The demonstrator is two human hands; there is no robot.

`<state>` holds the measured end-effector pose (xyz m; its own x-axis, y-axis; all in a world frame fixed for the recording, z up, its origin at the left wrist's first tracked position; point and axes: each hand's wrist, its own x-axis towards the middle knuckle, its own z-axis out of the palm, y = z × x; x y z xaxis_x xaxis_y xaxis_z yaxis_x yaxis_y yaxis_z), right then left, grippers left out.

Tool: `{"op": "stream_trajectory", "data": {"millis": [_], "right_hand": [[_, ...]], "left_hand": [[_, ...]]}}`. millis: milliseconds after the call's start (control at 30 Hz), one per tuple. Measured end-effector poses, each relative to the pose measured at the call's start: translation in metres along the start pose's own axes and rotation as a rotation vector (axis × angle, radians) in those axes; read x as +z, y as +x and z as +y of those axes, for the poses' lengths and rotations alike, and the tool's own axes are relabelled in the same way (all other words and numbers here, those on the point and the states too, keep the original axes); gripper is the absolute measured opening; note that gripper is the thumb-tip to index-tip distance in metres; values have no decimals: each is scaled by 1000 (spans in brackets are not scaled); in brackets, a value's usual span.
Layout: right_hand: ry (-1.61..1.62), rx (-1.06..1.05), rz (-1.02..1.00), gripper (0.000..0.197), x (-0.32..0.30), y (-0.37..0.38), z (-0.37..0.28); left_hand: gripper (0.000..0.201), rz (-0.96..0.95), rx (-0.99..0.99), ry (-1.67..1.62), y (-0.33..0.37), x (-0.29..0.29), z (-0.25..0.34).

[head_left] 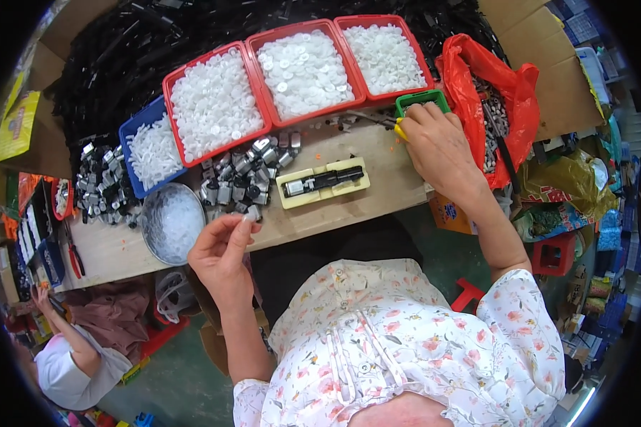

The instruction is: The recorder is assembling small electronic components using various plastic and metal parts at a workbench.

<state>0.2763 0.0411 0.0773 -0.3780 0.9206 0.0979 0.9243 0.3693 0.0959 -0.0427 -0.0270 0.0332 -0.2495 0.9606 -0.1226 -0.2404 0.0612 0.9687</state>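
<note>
My left hand [224,249] is raised at the table's front edge, thumb and fingertips pinched on a small whitish part [250,213]. My right hand [438,146] reaches over a small green box [421,97], fingertips bent down at its contents. A yellow-handled tool [401,129] with slim metal ends pointing left sits in or under that hand; its kind is partly hidden. Between the hands a cream holder [356,186] lies on the table. A black and silver assembly [324,181] rests lengthwise in it.
Red trays [269,117] of small white plastic parts line the back, beside a blue tray [128,153]. Silver motor-like parts [235,171] lie heaped nearby. A metal bowl [148,238] stands left, a red bag [527,92] right. Another person [78,363] is at lower left.
</note>
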Motion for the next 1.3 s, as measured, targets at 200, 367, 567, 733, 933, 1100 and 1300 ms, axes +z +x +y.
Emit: {"op": "stream_trajectory", "data": {"millis": [200, 367, 567, 733, 933, 1100, 1300], "right_hand": [[26, 222, 186, 7, 12, -16, 53], [191, 209, 227, 12, 6, -51, 24], [449, 201, -65, 18, 29, -75, -45], [404, 302, -43, 31, 50, -67, -57], [375, 275, 105, 45, 57, -68, -57], [346, 192, 227, 25, 50, -56, -49], [314, -102, 53, 15, 66, 7, -20]], "left_hand": [[10, 16, -7, -41, -4, -9, 0], [11, 20, 2, -7, -5, -14, 1], [10, -32, -14, 51, -6, 7, -1], [12, -78, -4, 76, -5, 20, -3], [12, -37, 27, 80, -13, 20, 1], [10, -43, 14, 33, -9, 15, 5], [10, -50, 39, -10, -1, 11, 10]]}}
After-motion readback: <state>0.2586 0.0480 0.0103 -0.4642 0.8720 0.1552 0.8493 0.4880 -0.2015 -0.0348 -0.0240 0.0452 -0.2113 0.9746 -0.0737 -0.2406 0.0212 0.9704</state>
